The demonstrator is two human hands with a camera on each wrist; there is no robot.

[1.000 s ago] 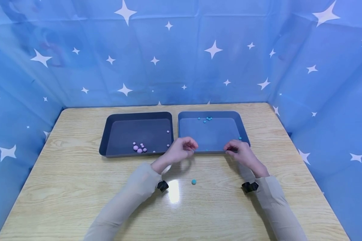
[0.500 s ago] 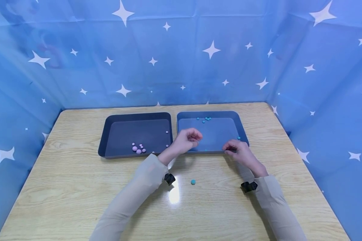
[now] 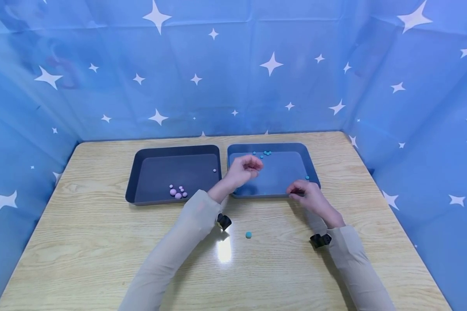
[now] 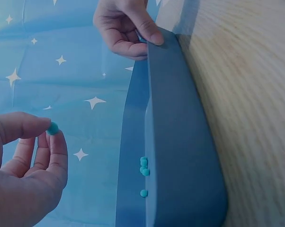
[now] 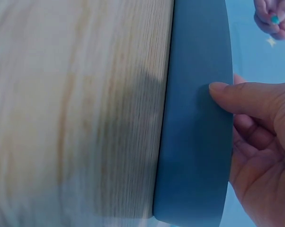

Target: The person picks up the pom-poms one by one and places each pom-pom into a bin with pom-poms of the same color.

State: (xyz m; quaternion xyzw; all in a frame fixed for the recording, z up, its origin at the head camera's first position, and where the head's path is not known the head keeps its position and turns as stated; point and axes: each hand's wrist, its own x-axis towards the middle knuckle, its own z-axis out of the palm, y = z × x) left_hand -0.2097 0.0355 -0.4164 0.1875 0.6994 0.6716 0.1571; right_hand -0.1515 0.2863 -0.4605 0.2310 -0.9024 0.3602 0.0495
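Observation:
My left hand hovers over the left part of the blue tray. Its thumb and forefinger pinch a small teal ball, clear of the tray wall in the left wrist view. My right hand holds the tray's near rim toward the right corner, the thumb outside the wall and the other fingers inside. Several teal balls lie near the tray's far side, and another teal ball is by its right wall. A larger teal ball sits on the table in front.
Left of the blue tray stands a dark tray with several pink balls near its front and one pink ball by its right wall. Both trays rest on a wooden table. A blue star-patterned curtain surrounds the table's back and sides.
My left hand has moved forward and slightly right, from the blue tray's near left corner to above its inside. The right hand stays on the rim, and the trays have not shifted.

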